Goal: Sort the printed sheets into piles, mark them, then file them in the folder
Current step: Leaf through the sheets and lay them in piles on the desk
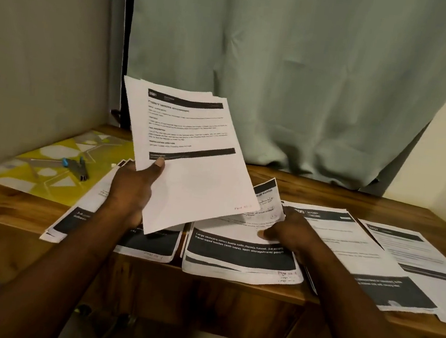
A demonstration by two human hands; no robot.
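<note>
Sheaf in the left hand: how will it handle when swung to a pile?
Likely light: the left hand holds the sheaf up by one edge. Probably only mildly floppy, as it barely droops. Top edges are fanned, so sheets may slip apart.

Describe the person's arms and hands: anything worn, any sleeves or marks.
Both are bare. The left hand and right hand wear no gloves, and no ring shows. The left forearm and right forearm carry no sleeve, watch or band as far as the frame shows. No markings are visible.
</note>
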